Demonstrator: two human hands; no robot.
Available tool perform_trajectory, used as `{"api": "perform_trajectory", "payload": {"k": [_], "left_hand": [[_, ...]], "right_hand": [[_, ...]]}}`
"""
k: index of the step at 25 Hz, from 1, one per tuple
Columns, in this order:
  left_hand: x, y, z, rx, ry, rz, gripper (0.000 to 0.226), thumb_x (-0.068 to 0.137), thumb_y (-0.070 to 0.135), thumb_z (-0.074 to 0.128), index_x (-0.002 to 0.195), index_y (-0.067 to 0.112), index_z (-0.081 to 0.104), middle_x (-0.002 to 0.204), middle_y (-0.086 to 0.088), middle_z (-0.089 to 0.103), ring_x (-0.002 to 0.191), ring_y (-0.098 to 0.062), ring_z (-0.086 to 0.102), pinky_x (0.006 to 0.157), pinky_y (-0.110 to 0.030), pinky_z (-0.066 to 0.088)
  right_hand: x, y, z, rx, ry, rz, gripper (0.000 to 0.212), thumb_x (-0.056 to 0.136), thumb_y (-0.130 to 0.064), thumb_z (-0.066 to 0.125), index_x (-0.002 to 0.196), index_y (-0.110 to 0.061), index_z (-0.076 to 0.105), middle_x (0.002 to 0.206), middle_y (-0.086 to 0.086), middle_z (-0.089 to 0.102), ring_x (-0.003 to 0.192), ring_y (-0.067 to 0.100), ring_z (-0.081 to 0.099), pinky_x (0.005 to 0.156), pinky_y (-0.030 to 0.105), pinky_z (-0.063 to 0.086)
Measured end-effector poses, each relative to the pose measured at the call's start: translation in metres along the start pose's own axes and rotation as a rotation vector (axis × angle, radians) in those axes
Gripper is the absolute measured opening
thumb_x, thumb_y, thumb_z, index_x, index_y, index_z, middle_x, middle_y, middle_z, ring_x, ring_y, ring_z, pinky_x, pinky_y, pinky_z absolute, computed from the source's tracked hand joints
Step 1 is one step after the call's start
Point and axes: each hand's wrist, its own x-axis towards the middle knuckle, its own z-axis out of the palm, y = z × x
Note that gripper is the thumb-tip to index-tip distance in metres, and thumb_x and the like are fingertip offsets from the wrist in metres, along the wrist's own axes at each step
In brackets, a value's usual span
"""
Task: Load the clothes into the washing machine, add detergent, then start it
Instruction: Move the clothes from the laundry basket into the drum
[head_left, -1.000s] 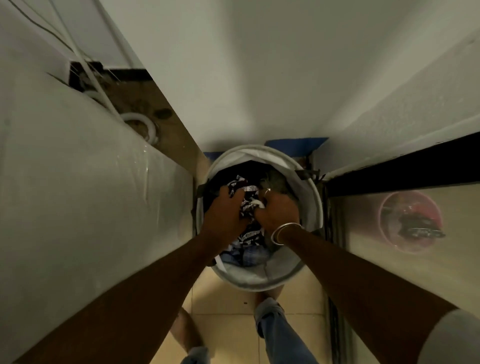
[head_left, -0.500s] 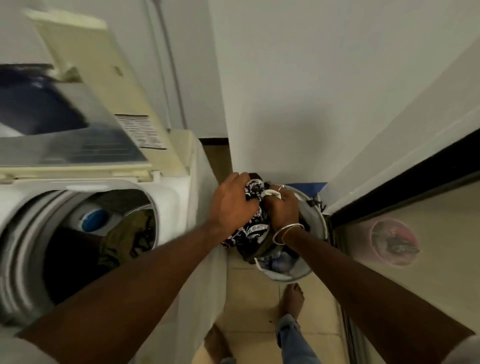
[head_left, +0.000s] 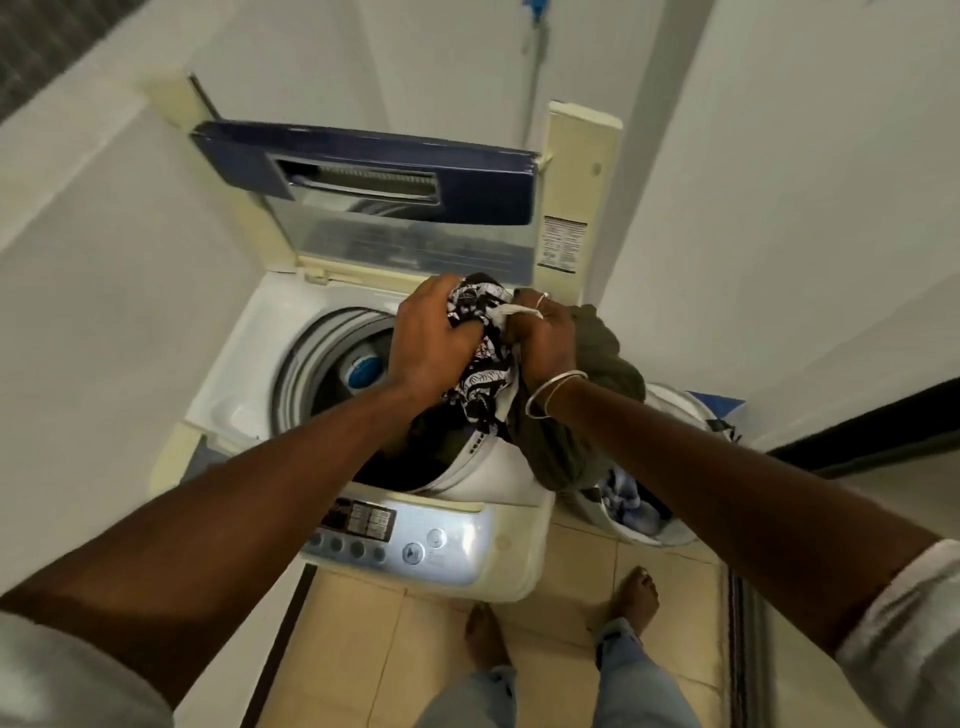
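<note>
The fingers of the left hand (head_left: 431, 338) are curling tightly around a black-and-white patterned garment (head_left: 480, 358), and the fingers of the right hand (head_left: 545, 338) are clamping down on the same bundle from the other side, with a strip of white fabric showing between the knuckles. Both hands are sitting just above centre of the frame, side by side and nearly touching. An olive-green garment (head_left: 582, 415) is hanging from the right hand and trailing down toward the right, its lower end draping over the right front corner of the washing machine (head_left: 498, 551). A ring is showing on a right finger and metal bangles (head_left: 553, 392) are circling the right wrist. The bundle is hanging over the open drum (head_left: 332, 374), whose mouth is occupying the centre of the frame; a blue-and-white cap is sitting at its bottom, and dark fabric is lying inside beneath the left forearm. The lid (head_left: 374, 176) is standing raised at upper centre. The control panel (head_left: 395, 535) is running along the front edge at lower centre. A laundry basket (head_left: 670, 530) is standing on the tiled floor just to the right of the machine, with blue cloth lying in it. Bare feet and jeans are showing at the bottom of the frame.
</note>
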Motion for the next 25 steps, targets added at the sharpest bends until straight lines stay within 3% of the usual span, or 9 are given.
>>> {"api": "perform_trajectory", "payload": {"k": [5,8,11,12,14,16,19,22,25], "left_hand": [[-0.003,-0.060,-0.085,-0.050,0.289,-0.147,0.030,0.072,0.021,0.060,0.100,0.014,0.061,0.096,-0.003,0.067,0.089,-0.020,0.063,0.080,-0.042,0.054],[-0.004,-0.099,-0.105,-0.063,0.302,-0.255,0.036,0.071,0.025,0.061,0.107,0.020,0.060,0.104,0.000,0.066,0.097,-0.017,0.063,0.087,-0.043,0.053],[-0.008,-0.149,-0.088,0.023,0.008,-0.443,0.059,0.069,0.033,0.072,0.124,0.027,0.053,0.115,0.000,0.064,0.106,-0.020,0.062,0.091,-0.040,0.052],[-0.012,-0.171,-0.076,0.012,-0.146,-0.528,0.076,0.066,0.037,0.077,0.135,0.032,0.046,0.124,-0.001,0.062,0.113,-0.024,0.061,0.095,-0.043,0.052],[-0.023,-0.214,-0.052,0.059,-0.384,-0.659,0.099,0.063,0.046,0.080,0.146,0.047,0.026,0.140,-0.008,0.052,0.124,-0.032,0.056,0.100,-0.052,0.050],[-0.030,-0.216,-0.040,0.145,-0.483,-0.674,0.090,0.076,0.041,0.074,0.150,0.046,0.023,0.148,-0.014,0.043,0.129,-0.038,0.050,0.105,-0.051,0.047],[-0.033,-0.198,-0.022,0.220,-0.427,-0.587,0.061,0.095,0.021,0.061,0.151,0.024,0.037,0.151,-0.016,0.043,0.137,-0.036,0.044,0.111,-0.039,0.036],[-0.033,-0.163,-0.002,0.191,-0.166,-0.460,0.028,0.100,0.019,0.050,0.125,0.016,0.062,0.113,-0.013,0.069,0.106,-0.030,0.066,0.087,-0.032,0.051],[-0.028,-0.119,0.039,0.133,0.101,-0.323,0.016,0.103,0.027,0.044,0.103,0.019,0.058,0.082,0.000,0.063,0.076,-0.020,0.065,0.063,-0.028,0.047]], "right_hand": [[-0.002,-0.010,0.119,0.065,-0.201,0.001,0.013,0.047,-0.004,0.054,0.045,-0.017,0.052,0.054,0.008,0.048,0.059,0.022,0.047,0.058,0.048,0.045],[0.005,0.006,0.162,-0.035,-0.253,-0.003,0.015,0.050,-0.009,0.056,0.052,-0.023,0.060,0.060,0.002,0.058,0.065,0.025,0.055,0.068,0.049,0.051],[0.022,0.058,0.159,-0.491,-0.316,0.061,0.020,0.075,-0.017,0.063,0.091,-0.017,0.074,0.096,0.010,0.072,0.095,0.032,0.066,0.084,0.039,0.051],[0.027,0.080,0.151,-0.652,-0.398,0.175,0.034,0.083,-0.025,0.064,0.114,-0.013,0.070,0.116,0.014,0.068,0.109,0.033,0.063,0.092,0.037,0.049],[0.032,0.112,0.131,-0.867,-0.572,0.424,0.077,0.085,-0.039,0.068,0.150,-0.012,0.037,0.146,0.018,0.046,0.131,0.038,0.048,0.107,0.041,0.043],[0.034,0.124,0.115,-0.972,-0.670,0.472,0.088,0.087,-0.034,0.068,0.157,-0.013,0.018,0.152,0.019,0.038,0.135,0.039,0.043,0.108,0.039,0.040],[0.039,0.126,0.094,-0.965,-0.605,0.385,0.068,0.091,-0.025,0.064,0.151,-0.014,0.033,0.143,0.018,0.050,0.127,0.036,0.052,0.102,0.033,0.043],[0.039,0.111,0.069,-0.892,-0.535,0.301,0.053,0.092,-0.021,0.061,0.142,-0.014,0.047,0.136,0.014,0.057,0.122,0.031,0.056,0.099,0.028,0.042],[0.037,0.090,0.034,-0.787,-0.381,0.107,0.029,0.091,-0.027,0.061,0.119,-0.020,0.063,0.113,0.003,0.069,0.107,0.022,0.063,0.092,0.023,0.043]]}}
